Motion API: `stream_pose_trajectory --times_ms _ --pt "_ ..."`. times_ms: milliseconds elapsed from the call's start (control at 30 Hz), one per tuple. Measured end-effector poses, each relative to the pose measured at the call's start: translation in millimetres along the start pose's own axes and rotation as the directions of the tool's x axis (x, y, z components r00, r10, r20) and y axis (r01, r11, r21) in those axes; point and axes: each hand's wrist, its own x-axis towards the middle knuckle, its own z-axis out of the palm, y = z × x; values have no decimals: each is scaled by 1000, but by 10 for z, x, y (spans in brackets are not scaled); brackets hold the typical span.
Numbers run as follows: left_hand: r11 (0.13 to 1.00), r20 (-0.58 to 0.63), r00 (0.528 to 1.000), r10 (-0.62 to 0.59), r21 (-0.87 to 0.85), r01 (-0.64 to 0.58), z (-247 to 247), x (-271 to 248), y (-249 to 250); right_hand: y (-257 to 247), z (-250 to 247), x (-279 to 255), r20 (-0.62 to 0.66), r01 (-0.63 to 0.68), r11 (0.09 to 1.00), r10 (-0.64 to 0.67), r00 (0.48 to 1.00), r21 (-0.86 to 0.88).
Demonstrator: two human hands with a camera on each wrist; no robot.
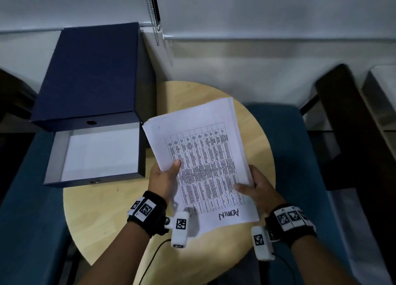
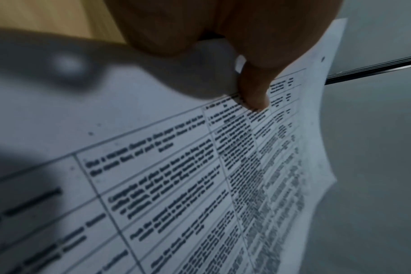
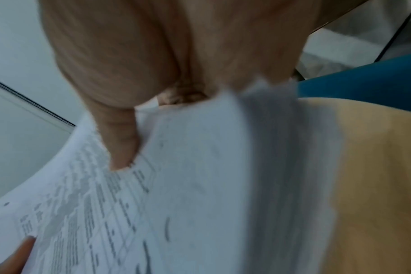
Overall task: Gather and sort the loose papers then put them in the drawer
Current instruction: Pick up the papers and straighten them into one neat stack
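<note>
Head view: I am holding one stack of papers (image 1: 205, 156), top sheet a printed table with handwritten lettering at its near edge, above the round wooden table (image 1: 102, 209); my left hand (image 1: 164, 181) is pinching its left edge, my right hand (image 1: 258, 188) is pinching its right edge. The drawer (image 1: 94, 156) of the dark blue box (image 1: 90, 70) is standing pulled open to the left. Left wrist view: my thumb (image 2: 253, 89) is pressing on the table print of the papers (image 2: 176, 166). Right wrist view: my thumb (image 3: 120, 140) is lying on top of the stack (image 3: 200, 185), fingers underneath, with several sheet edges showing, blurred.
</note>
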Motion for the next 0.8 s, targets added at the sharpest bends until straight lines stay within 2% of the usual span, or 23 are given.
stream_pose_trajectory --times_ms 167,267,433,533,633,700,733,800 --pt "998 45 997 67 0 -67 1 -1 399 -288 -8 -40 52 46 998 -44 998 -42" --pt "997 1 998 66 37 -66 -26 71 445 -375 74 -75 37 70 993 -67 997 -94" --pt "994 -76 996 41 101 -34 -47 -2 336 -389 235 -166 8 94 952 -95 995 -293" --pt "994 -45 998 -39 103 43 -91 -19 190 -369 246 -210 7 113 898 -122 993 -425" --pt "966 -33 998 -49 252 56 -83 15 113 -542 211 -213 -18 173 815 -220 975 -554" --pt "937 -64 998 22 350 2 -26 41 142 -680 130 -165 -20 203 724 -287 958 -659" --pt "919 -89 989 115 388 -72 -5 54 193 -756 79 -135 -11 214 656 -320 947 -724" --pt "853 -76 935 346 441 -280 10 104 370 -929 -19 -95 55 233 501 -343 938 -833"
